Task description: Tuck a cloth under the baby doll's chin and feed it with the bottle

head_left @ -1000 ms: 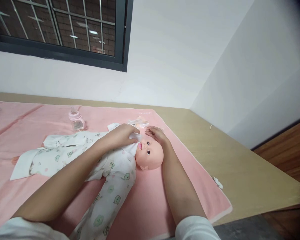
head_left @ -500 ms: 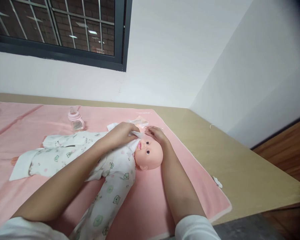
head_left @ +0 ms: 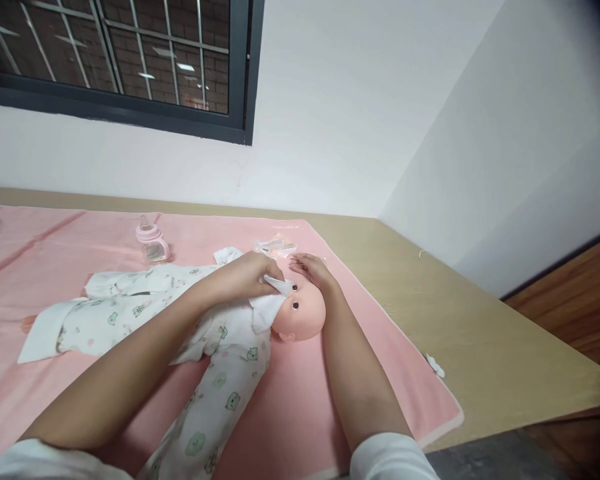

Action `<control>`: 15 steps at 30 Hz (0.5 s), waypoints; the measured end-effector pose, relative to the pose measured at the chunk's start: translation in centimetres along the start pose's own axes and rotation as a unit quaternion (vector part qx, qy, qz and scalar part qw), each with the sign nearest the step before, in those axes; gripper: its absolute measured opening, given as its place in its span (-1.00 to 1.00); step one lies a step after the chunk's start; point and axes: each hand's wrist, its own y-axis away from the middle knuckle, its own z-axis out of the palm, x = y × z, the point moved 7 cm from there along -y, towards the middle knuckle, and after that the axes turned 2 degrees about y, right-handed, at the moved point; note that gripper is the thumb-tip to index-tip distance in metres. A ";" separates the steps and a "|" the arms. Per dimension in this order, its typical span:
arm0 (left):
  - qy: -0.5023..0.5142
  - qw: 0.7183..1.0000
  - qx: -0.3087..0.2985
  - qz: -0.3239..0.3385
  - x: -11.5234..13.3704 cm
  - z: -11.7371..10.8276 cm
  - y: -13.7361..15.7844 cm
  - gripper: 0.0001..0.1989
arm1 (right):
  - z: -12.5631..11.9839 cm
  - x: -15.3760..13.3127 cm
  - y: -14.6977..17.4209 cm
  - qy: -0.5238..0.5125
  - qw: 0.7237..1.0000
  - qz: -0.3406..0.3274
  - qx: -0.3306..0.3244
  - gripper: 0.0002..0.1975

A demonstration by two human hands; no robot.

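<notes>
A baby doll [head_left: 307, 323] in white pajamas with green bear prints lies on its back, its head toward the right. My left hand [head_left: 247, 273] is closed on a white wipe [head_left: 267, 308], which covers the doll's mouth and chin; the fingertips are partly hidden. Beside the top of the doll's head rests my right hand [head_left: 313, 268], fingers stretched out and lightly curved, with nothing seen in it. Its wrist lies against the crown of the head.
A pink mat [head_left: 290, 400] covers much of the wooden table [head_left: 430, 307]. On it stand a pink-topped baby bottle [head_left: 153, 241] and a clear plastic packet [head_left: 279, 245]. A small white object [head_left: 435, 365] lies at the mat's right edge. A window [head_left: 130, 60] is above.
My left hand has moved slightly down and right with the wipe, which now covers the doll's mouth that showed before. My right hand has stayed nearly still.
</notes>
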 end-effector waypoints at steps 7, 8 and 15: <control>0.003 1.000 0.027 -0.005 -0.7 -0.1 -0.4 -0.84 | 0.2 -0.2 0.2 -0.001 1.000 0.004 0.003 -0.87; 0.006 0.999 0.032 -0.005 -0.9 -0.2 -0.4 -0.84 | 0.2 -0.2 0.3 0.000 1.000 0.005 0.005 -0.88; 0.041 0.998 0.041 -0.009 -1.1 -0.1 -0.5 -0.87 | 0.4 -0.7 0.9 0.006 1.000 0.002 0.002 -0.95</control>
